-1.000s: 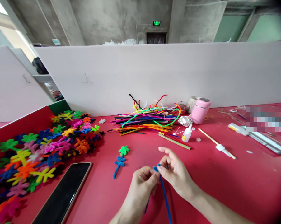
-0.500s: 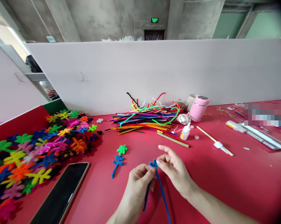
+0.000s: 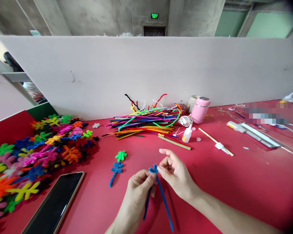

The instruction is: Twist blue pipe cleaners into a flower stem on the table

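Observation:
Both hands pinch one blue pipe cleaner above the red table. My left hand grips it just below its folded top. My right hand pinches the small loops at that top, with its index finger raised. Two long ends of the pipe cleaner hang down between my wrists. A finished blue flower with a stem and a green flower lie just left of my hands.
A heap of coloured pipe-cleaner flowers covers the left side. A phone lies face up at front left. Straight pipe cleaners, a glue bottle, a pink cup and sticks sit further back by the white partition.
The view has shifted right, so everything slid left in frame. The hands stay pinched on the blue pipe cleaner, whose top loops have been bent a little further.

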Motion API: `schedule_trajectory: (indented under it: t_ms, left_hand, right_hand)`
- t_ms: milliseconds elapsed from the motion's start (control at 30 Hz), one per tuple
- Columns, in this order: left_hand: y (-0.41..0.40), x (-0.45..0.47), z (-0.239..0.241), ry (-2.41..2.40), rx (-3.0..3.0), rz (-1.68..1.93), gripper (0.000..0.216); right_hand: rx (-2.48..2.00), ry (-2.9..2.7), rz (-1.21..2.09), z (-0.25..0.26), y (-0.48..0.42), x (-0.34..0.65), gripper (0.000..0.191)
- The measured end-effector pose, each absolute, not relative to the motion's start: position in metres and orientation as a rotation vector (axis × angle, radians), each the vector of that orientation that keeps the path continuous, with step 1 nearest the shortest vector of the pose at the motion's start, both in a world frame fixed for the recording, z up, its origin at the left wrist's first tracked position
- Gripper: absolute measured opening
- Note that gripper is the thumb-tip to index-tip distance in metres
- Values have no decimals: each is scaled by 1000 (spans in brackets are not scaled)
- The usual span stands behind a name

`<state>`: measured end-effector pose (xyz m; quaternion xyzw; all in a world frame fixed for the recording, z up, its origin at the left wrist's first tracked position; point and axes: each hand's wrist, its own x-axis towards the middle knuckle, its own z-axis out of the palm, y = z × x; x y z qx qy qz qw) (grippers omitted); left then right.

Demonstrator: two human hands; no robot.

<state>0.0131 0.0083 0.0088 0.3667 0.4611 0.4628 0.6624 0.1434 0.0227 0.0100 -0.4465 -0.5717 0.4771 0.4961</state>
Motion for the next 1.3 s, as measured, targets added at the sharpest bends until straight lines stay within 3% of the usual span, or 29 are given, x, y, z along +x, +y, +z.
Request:
schedule_trajectory:
  t_ms: [933, 1300]
  left_hand:
    - [11, 12, 11, 878, 634, 1117, 7]
    - [12, 9, 12, 816, 649, 1165, 11]
  right_hand:
    - [-931, -1325, 1411, 10, 18, 139, 45]
    - [-939, -1461, 1399, 15, 15, 140, 51]
